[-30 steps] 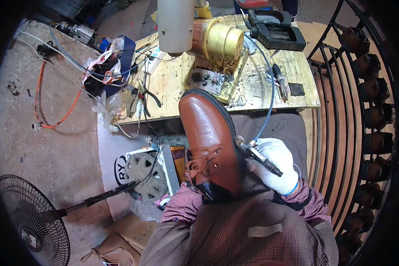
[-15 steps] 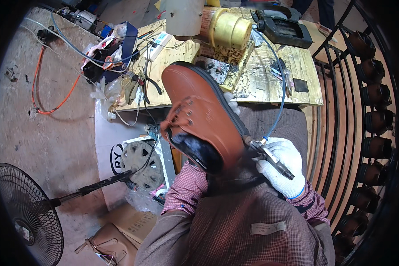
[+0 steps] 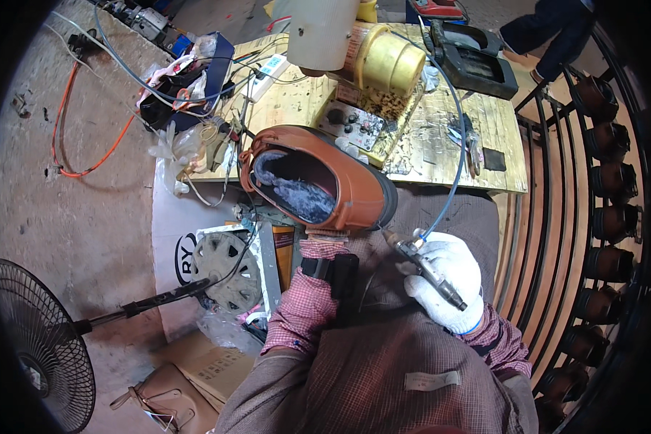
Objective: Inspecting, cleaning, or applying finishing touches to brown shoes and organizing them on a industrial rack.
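At the lower left of the frame I see a black standing fan (image 3: 32, 347) on the concrete floor, and above it an orange cable (image 3: 87, 163) looping toward a heap of wires. Moving toward the middle, a grey wheel-shaped part (image 3: 224, 269) lies on a white sheet just below the wooden workbench (image 3: 441, 155). At centre, the brown leather shoe (image 3: 318, 184) is tipped so its opening faces the camera, showing a bluish lining. My left hand (image 3: 325, 242) is hidden under the shoe's heel end; only the checked cuff shows, so I cannot tell how its fingers sit. Just to the right, my right hand (image 3: 445, 286), in a white glove, is curled tight around a slim metal pen-like tool (image 3: 423, 267) fed by a blue hose (image 3: 456, 145), its tip close to the shoe's sole edge. At far right stands a dark curved rack (image 3: 607, 210).
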Available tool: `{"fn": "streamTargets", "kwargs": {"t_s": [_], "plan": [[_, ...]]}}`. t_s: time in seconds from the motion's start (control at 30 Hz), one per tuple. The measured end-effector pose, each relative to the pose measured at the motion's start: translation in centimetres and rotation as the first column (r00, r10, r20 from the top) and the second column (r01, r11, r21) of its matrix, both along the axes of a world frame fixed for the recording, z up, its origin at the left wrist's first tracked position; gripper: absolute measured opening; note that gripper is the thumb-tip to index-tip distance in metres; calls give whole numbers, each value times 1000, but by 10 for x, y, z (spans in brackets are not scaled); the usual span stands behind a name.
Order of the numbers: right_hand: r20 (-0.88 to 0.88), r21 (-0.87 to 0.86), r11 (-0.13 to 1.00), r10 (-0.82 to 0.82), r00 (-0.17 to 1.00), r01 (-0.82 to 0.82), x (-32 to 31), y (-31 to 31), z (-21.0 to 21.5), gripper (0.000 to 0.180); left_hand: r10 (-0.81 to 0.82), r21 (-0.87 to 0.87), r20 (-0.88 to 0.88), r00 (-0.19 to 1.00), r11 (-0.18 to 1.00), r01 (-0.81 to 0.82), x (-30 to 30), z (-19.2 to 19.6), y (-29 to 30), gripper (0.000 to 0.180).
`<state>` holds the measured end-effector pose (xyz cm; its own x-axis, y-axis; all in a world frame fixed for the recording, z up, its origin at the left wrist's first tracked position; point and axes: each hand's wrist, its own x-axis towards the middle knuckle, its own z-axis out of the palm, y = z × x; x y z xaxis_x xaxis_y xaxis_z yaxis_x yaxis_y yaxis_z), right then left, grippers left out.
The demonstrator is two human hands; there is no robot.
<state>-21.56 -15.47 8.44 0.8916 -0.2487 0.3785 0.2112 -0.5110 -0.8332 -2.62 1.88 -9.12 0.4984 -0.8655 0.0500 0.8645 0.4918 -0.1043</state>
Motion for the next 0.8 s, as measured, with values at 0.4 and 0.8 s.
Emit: {"fn": "streamTargets", "kwargs": {"t_s": [0.4, 0.8], "plan": [[-257, 631, 668, -301, 918, 395, 117, -123, -107, 21, 234, 154, 506, 830, 923, -354, 15, 70, -26, 99], [-311, -346, 867, -466, 828, 358, -36, -21, -34, 70, -164, 885, 394, 904, 333, -325, 2, 122, -42, 70]]}}
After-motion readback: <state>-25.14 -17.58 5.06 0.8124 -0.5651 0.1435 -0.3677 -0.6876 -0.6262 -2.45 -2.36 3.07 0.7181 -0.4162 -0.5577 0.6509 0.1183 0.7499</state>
